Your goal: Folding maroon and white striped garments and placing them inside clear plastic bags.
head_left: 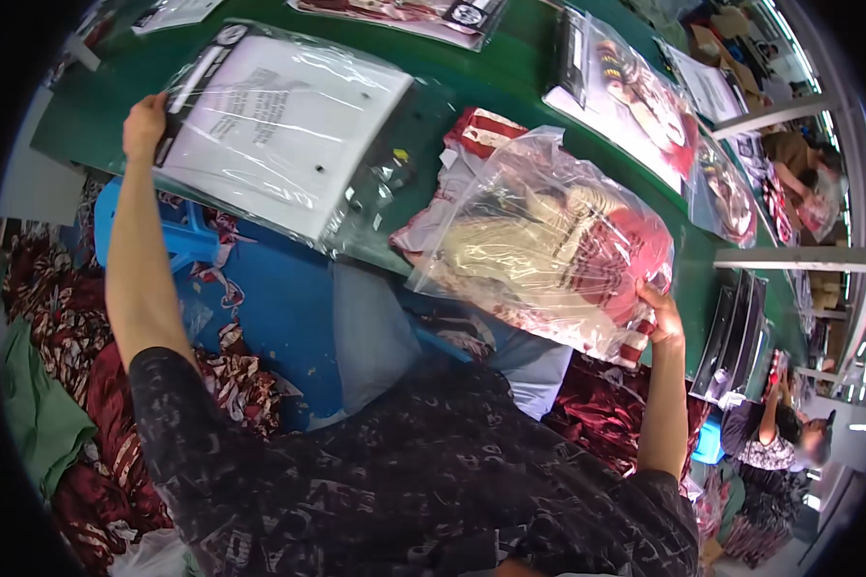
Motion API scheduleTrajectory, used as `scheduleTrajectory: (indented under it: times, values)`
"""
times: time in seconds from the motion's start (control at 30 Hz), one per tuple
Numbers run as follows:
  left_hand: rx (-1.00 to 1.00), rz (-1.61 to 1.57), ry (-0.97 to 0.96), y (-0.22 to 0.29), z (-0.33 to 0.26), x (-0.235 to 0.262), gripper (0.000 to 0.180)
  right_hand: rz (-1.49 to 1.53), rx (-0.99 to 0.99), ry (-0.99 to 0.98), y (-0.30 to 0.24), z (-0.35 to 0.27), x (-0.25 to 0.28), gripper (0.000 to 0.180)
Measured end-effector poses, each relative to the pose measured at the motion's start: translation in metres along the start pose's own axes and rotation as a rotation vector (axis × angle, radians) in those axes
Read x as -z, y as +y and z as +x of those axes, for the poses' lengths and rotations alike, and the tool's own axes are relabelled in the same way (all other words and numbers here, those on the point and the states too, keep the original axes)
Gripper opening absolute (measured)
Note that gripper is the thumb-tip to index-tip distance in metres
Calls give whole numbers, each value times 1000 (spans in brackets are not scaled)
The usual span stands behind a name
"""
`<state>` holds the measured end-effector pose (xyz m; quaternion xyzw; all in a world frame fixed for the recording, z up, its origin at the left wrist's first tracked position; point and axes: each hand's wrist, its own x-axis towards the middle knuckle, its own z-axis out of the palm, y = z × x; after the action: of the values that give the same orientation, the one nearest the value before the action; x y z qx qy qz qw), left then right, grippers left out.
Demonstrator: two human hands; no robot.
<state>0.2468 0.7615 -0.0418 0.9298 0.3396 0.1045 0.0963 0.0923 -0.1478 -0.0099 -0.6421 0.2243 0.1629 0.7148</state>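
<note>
My left hand is closed on the left edge of a large clear plastic bag. Inside that bag lies a white backing card with a black strip and printed text. On my right, a clear bag of folded cream, red and patterned cloth pieces tilts over the table's near edge. My right hand pinches its lower right corner, thumb on top, the other fingers mostly hidden behind. Red and white striped cloth sticks out from behind this bag.
The green table carries more bagged sets at the far right. A blue plastic stool stands below its left edge. Dark red patterned cloth is heaped at left. Black flat packs stand at right. Other people work farther right.
</note>
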Motion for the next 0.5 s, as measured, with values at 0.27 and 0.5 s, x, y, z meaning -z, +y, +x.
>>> scheduleTrajectory:
  times: [0.27,0.5]
  values:
    - [-643,-709,22,148,-128,34,33,-183,-7,-154,-39,28,33,30]
    - [-758,-811,-545,308,-298,-4,34,-282,9,-121,-39,46,37,37]
